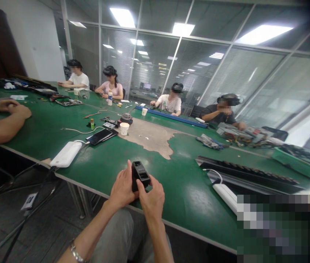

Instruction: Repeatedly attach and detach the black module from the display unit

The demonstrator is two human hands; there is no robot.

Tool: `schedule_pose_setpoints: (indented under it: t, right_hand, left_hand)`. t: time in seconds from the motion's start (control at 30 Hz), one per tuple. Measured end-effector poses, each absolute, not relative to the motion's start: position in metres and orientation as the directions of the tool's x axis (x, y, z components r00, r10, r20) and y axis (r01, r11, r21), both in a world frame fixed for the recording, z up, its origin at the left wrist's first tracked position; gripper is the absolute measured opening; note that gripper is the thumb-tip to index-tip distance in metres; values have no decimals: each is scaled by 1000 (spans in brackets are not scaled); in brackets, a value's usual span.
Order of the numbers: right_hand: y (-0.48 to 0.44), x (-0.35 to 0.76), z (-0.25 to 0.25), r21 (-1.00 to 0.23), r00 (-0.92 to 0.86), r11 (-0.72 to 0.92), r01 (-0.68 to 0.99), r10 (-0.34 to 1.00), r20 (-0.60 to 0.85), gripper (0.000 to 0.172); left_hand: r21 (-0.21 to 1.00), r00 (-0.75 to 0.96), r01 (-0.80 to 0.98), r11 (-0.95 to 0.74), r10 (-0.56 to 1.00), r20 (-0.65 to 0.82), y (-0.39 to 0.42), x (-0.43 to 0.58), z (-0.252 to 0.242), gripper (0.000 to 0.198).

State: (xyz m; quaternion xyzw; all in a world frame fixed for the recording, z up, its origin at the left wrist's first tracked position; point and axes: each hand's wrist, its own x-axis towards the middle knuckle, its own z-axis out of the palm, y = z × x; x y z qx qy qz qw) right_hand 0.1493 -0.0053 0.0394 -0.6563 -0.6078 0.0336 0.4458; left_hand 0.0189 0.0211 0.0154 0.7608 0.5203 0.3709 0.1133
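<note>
A small black box-shaped device [141,174] with slots and small openings in its top stands near the front edge of the green table [188,197]. My left hand [122,186] presses against its left side, with the fingers pointing up along it. My right hand [152,193] grips the right side and near face with thumb and fingers. The lower part of the device is partly hidden behind my hands.
Left are a white power bank [66,153] and a black phone [100,136], near a paper cup [124,128]. Gloves [209,141], long dark metal strips [242,171] and another white power bank [224,195] lie right. Several people sit around the table.
</note>
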Motion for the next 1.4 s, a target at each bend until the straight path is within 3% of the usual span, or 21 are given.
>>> schedule_pose_setpoints:
  t: [0.47,1.07,1.3,1.4]
  right_hand:
    - [-2,182,85,-635,339,186,750,716,610,46]
    - [16,208,22,-667,333,24,745,853,402,55]
    - [10,211,11,-601,303,23,799,848,435,72]
    - [0,215,9,-624,328,78,777,796,509,59]
  left_hand:
    - [604,178,696,-387,909,378,20,17,18,131]
    - [600,180,692,-401,901,394,19,19,22,129]
    - [590,193,696,-409,898,395,20,19,22,126]
    - [597,190,693,-405,901,391,21,19,22,128]
